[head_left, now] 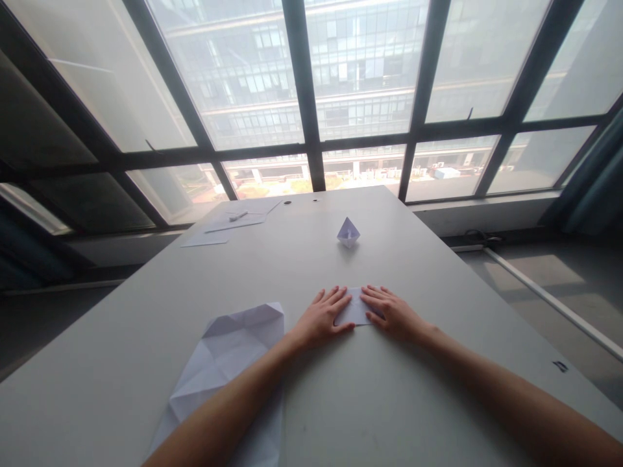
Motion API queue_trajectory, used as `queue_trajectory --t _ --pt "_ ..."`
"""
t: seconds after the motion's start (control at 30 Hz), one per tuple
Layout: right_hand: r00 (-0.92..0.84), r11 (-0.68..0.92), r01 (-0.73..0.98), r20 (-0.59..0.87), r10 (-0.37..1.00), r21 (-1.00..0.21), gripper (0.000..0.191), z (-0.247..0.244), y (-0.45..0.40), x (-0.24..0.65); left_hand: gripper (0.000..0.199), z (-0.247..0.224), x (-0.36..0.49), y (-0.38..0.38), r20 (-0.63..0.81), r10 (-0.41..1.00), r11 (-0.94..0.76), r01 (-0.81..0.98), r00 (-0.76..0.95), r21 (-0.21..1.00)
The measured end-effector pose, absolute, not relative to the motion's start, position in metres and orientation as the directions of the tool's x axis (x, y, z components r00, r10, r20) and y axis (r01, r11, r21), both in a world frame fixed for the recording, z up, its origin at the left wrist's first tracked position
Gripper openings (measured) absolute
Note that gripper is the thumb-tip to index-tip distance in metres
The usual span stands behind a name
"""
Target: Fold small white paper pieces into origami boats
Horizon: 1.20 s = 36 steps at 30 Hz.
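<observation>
A small folded piece of white paper (354, 311) lies flat on the white table (389, 376). My left hand (326, 316) rests on its left side, palm down with the fingers spread. On the right side of the paper lies my right hand (389, 312), also palm down, its fingers extended and slightly apart. Part of the paper is hidden beneath both hands. Beyond them stands a small folded paper shape (348, 232) with a pointed top. A large creased sheet (231, 353) lies at the left, partly covered by my left forearm.
Flat white sheets (204, 235) lie at the far left of the table, with a small pale object (238, 216) on them. Two small dark round spots are near the far edge. A dark mark (560, 366) is near the right edge. Large windows stand beyond the table.
</observation>
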State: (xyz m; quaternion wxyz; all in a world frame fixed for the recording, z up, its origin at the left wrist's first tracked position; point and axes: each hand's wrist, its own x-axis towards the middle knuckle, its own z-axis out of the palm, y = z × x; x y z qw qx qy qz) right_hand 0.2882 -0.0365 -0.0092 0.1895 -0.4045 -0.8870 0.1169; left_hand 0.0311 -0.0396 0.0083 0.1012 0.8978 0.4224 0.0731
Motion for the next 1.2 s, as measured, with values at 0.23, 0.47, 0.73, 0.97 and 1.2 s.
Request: queue_trajectory --t 0.23,0.47,0.73,0.97,1.2 --pt "-0.596 0.641 0.676 0.242 0.766 -0.363 0.05 -0.0086 -0.0369 0.2877 0.075 0.0086 0.0312 -0.0398 0.045 0.772 -0.624 0.742 0.634 0.247" --pt "-0.594 0.642 0.676 0.247 0.765 -0.363 0.051 -0.0098 -0.0362 0.288 0.074 0.0091 0.0312 -0.0401 0.044 0.773 -0.622 0.743 0.633 0.247" --pt "-0.593 0.639 0.676 0.245 0.767 -0.366 0.051 -0.0093 -0.0362 0.2881 0.074 0.0097 0.0313 -0.0396 0.041 0.771 -0.623 0.738 0.636 0.258" --pt "-0.594 0.639 0.678 0.242 0.767 -0.363 0.051 -0.0091 -0.0364 0.2882 0.075 0.0094 0.0315 -0.0394 0.044 0.771 -0.624 0.74 0.635 0.252" --pt "-0.594 0.64 0.673 0.246 0.766 -0.37 0.05 -0.0098 -0.0357 0.2885 0.073 0.0107 0.0319 -0.0407 0.054 0.772 -0.622 0.737 0.633 0.265"
